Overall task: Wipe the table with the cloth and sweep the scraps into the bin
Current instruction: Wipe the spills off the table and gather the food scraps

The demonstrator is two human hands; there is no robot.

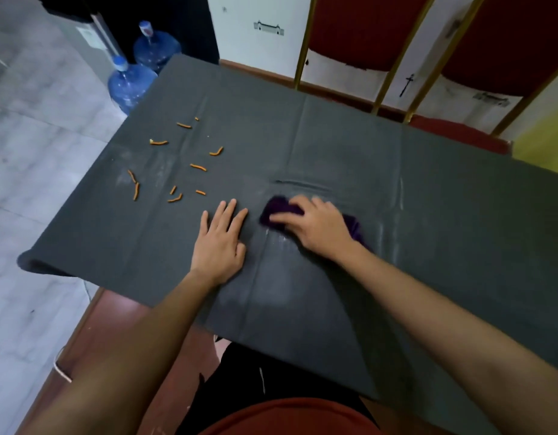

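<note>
While my left hand (219, 243) lies flat and relaxed at centre, my right hand (317, 227) clutches a crumpled purple cloth (278, 207) on the dark grey table (365, 146); thin orange scraps (198, 167) lie upper left.

A person's right hand (318, 226) grips a bunched purple cloth (277, 210) on a table draped in dark grey sheeting (334, 146), while the left hand (221, 243) lies flat on the sheeting just beside it. Thin orange scraps (198, 167) lie scattered toward the table's far left end. Two blue plastic water jugs (130, 84) stand on the pale tiled floor (36, 152) beyond.
</note>
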